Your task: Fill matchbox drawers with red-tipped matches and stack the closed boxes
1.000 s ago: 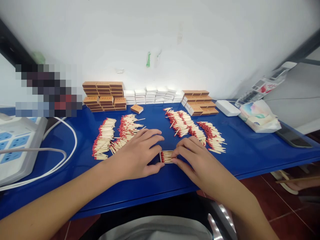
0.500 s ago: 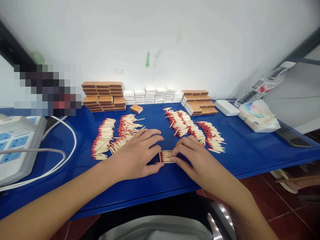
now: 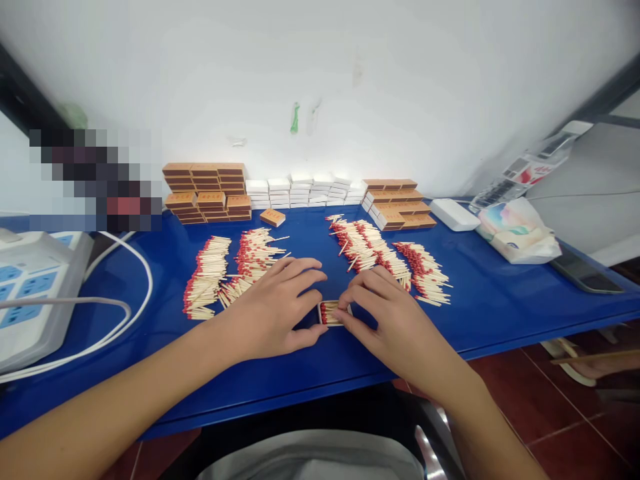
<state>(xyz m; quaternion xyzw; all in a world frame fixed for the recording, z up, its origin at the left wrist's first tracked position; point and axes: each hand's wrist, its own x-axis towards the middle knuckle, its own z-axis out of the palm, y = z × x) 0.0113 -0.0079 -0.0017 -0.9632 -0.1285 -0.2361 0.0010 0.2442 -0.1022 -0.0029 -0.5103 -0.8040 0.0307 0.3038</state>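
Observation:
A small white matchbox tray (image 3: 321, 313) lies on the blue table, with red-headed matches (image 3: 329, 312) inside it. My left hand (image 3: 275, 303) brackets the tray's left end between thumb and index finger, the other fingers spread above the table. From the right, my right hand (image 3: 387, 303) reaches over the tray, its thumb and fingers pinched on matches and covering the tray's right part. Loose match piles lie on both sides: the left pile (image 3: 207, 277), the pile behind my left hand (image 3: 255, 257), the pile behind my right hand (image 3: 367, 247) and the far right pile (image 3: 425, 273).
Brown matchboxes (image 3: 205, 183) are stacked at the back left, others (image 3: 400, 203) at the back right, with white trays (image 3: 300, 192) between. One matchbox (image 3: 273, 217) lies apart. A power strip (image 3: 35, 293) with cables stands left; a tissue pack (image 3: 517, 230) and phone (image 3: 585, 270) lie right.
My right hand has shifted slightly left over the tray, its pinched fingertips now nearer the match heads. My left hand and the tray have stayed in place.

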